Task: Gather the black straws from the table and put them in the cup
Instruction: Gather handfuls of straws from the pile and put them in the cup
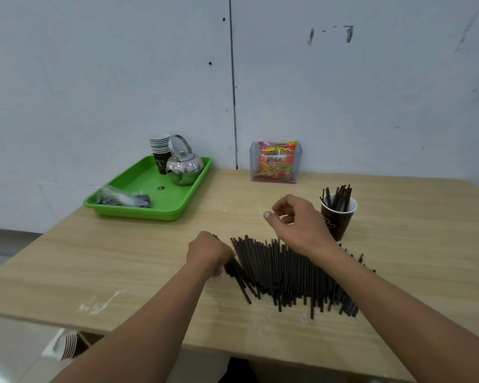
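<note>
Standing at the right of the wooden table (pixel 122 258): dark paper cup (pixel 338 219), white inside, with a bunch of standing straws (pixel 340 196) leaning against its rim. Back left: green tray (pixel 138 178) carrying a stack of cups (pixel 159 150), a shiny kettle (pixel 184 167) and a crumpled plastic bag (pixel 122 199). Back centre: clear holder (pixel 299 161) with a red snack packet (pixel 276 161) upright in it.

The black straws (pixel 282 272) are thin and matte, lying roughly parallel in a fanned heap at the near centre of the table.

Left hand (pixel 209 251): at the heap's left edge, fingers curled round a few straws. Right hand (pixel 296 219): above the heap's far edge, just left of the cup, fingers loosely curled, thumb out, nothing seen in it.
</note>
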